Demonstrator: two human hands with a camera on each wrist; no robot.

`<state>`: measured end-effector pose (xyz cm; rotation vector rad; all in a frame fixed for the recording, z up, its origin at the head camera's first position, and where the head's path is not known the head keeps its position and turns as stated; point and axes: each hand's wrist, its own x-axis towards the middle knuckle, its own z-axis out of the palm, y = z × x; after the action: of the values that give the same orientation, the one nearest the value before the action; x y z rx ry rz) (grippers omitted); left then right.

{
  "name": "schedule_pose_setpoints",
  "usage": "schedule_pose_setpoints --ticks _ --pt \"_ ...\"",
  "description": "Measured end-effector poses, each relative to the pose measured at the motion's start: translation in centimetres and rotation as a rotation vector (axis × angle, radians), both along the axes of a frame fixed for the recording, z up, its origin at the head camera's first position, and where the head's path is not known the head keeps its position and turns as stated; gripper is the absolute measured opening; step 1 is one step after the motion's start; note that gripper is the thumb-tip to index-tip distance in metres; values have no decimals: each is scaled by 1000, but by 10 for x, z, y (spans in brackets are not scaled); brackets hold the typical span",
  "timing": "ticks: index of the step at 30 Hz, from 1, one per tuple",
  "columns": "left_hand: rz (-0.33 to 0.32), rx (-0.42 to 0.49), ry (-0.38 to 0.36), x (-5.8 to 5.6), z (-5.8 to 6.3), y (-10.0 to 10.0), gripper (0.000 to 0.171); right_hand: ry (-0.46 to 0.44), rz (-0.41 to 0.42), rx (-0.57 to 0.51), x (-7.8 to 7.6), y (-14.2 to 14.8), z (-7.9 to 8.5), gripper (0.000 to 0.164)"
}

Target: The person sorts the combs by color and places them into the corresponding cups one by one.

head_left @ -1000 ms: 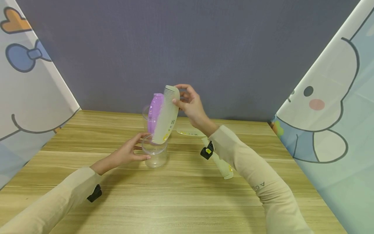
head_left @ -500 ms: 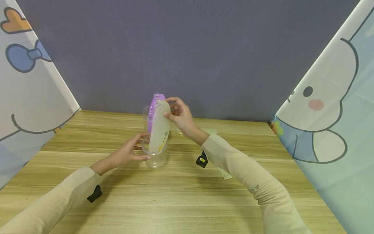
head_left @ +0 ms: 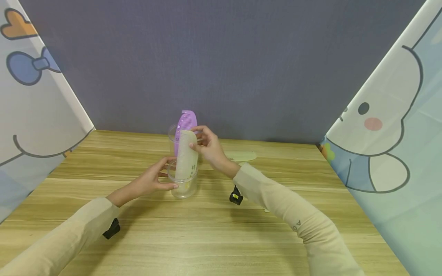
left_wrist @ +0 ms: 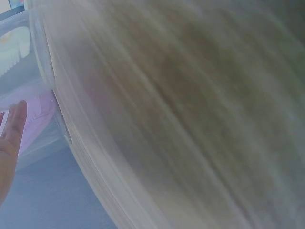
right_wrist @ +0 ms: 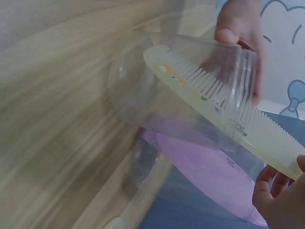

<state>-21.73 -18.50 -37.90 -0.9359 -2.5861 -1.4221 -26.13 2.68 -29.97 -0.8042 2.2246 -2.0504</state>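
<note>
My right hand (head_left: 211, 150) pinches the upper end of a pale yellow-green comb (head_left: 186, 153) between thumb and fingers. The comb's lower part is inside the front clear plastic cup (head_left: 184, 190), slanting within its wall in the right wrist view. Thumb and fingers of my left hand (head_left: 152, 178) hold this cup near its rim from the left. Directly behind, a purple comb (head_left: 187, 118) stands in a second clear cup (head_left: 171, 135), partly covered by the pale comb. The left wrist view catches only some fingers (left_wrist: 14, 129) at its edge, beside the blurry cups.
Another pale comb (head_left: 241, 156) lies on the wooden table (head_left: 193, 237) behind the right wrist. The tip of one more (head_left: 266, 210) peeks out under the right sleeve. A dark grey panel (head_left: 221, 69) closes off the back, with cartoon-printed sheets at both sides.
My right hand has moved down and slightly left, lowering the pale comb from above the front cup into it. My left hand and both cups stay in place.
</note>
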Motion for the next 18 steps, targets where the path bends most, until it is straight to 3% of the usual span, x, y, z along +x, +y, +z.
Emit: schedule_pose_setpoints --ticks 12,18 --pt "-4 1 8 0 -1 0 78 27 -8 9 -1 -5 -14 41" --pt "-9 10 7 0 -1 0 78 -5 -39 4 -2 -6 -16 43"
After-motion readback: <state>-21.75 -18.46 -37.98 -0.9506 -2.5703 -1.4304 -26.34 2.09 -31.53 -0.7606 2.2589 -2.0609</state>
